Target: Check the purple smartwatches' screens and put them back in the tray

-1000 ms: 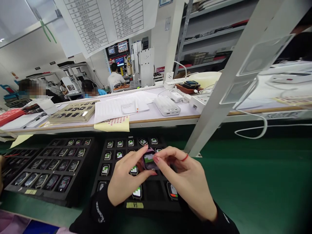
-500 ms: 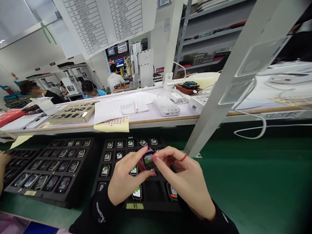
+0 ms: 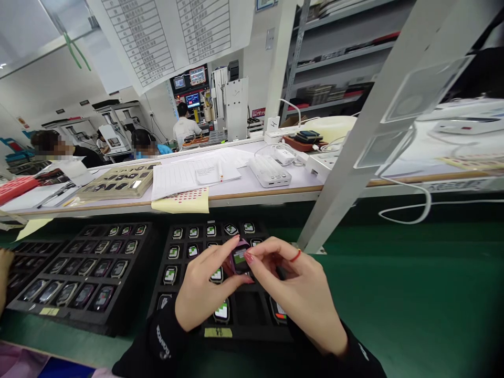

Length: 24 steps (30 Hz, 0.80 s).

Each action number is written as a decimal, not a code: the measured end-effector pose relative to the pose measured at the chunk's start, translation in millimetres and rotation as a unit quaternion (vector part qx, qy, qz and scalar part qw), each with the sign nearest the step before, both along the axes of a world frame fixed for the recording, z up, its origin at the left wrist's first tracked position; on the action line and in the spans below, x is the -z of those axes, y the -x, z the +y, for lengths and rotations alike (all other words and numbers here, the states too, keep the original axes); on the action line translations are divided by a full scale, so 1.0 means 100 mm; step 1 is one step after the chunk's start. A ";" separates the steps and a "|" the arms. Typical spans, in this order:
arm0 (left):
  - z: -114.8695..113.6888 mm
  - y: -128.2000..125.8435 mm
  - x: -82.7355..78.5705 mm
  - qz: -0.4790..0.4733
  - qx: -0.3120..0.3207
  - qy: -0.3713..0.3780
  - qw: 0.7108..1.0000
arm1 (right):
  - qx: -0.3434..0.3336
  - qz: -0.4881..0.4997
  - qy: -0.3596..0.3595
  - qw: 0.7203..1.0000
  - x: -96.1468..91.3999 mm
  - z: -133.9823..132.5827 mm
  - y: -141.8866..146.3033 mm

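Between both hands, above a black foam tray, is a smartwatch with a purple case and a partly green lit screen. My left hand grips it by its edges between thumb and fingers. From the other side my right hand, a red band at its wrist, holds its thumb and fingertips pinched at the screen's right edge. Several watches with green and white screens sit in the tray's slots, among them a watch in the front row. An empty slot lies right of it. My hands hide part of the tray.
Another foam tray of watches stands to the left, with another person's hand at the far left. Behind runs a shelf with papers and a white power bank. A slanted metal post rises at right.
Almost nothing differs. My right thumb has shifted very slightly left on the watch screen. The other person's hand at the far left has moved a little further left.
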<state>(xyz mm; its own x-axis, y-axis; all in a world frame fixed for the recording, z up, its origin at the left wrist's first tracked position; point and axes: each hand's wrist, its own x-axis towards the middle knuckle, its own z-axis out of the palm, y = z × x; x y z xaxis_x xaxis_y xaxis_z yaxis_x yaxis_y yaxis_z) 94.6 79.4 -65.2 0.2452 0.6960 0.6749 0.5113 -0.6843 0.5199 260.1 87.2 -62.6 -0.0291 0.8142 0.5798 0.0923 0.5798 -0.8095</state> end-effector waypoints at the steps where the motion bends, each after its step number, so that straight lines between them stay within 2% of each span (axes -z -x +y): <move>1: 0.00 0.00 0.00 0.002 -0.001 0.001 1.000 | -0.001 0.000 0.001 1.000 0.00 0.00 0.00; 14: 0.00 0.00 0.00 0.005 -0.005 0.000 1.000 | 0.013 -0.021 0.018 1.000 -0.01 0.00 0.00; 24: 0.00 0.02 0.01 0.006 -0.005 0.003 1.000 | 0.066 -0.069 -0.048 0.994 -0.02 -0.01 0.04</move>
